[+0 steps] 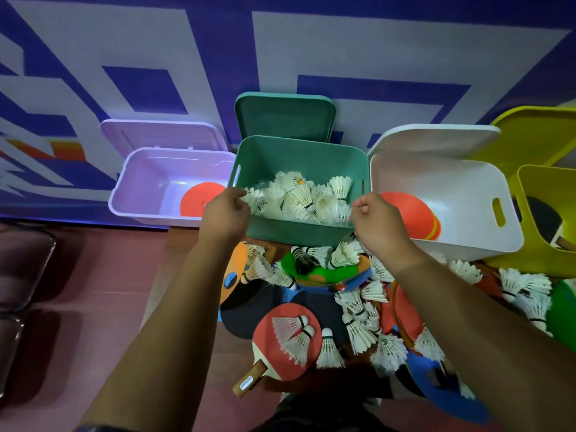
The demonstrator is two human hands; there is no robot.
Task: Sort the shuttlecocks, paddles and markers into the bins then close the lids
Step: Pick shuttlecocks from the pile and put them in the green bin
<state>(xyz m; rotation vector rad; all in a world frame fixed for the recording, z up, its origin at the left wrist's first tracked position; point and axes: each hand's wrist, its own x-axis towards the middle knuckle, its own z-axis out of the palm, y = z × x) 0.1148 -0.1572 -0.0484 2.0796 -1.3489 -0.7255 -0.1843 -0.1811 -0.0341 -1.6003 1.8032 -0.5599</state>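
- Nearest me, a red paddle lies flat in the unsorted heap, with loose shuttlecocks on and around it. More paddles are half buried beneath.
- My left grip hangs over the near left corner of the teal bin. Its fingers are curled, tips at the feathers inside, and I cannot tell whether it pinches one.
- My right grip is over the near right corner, fingers curled and palm turned away. I cannot tell if it holds anything.
- Inside the teal bin is a layer of shuttlecocks, and its lid stands open behind it.
- Orange markers lie in the white bin, one more in the lilac bin, and a dark paddle in the yellow bin.
- I judge the shuttlecocks nearly weightless, with feathers that crush easily. I would lift them by the cork end or scoop several loosely, never squeeze the skirt.
- Paddles should be stiff and are best taken by the handle.
- Markers look thin and bendy, so I would pinch the rim.
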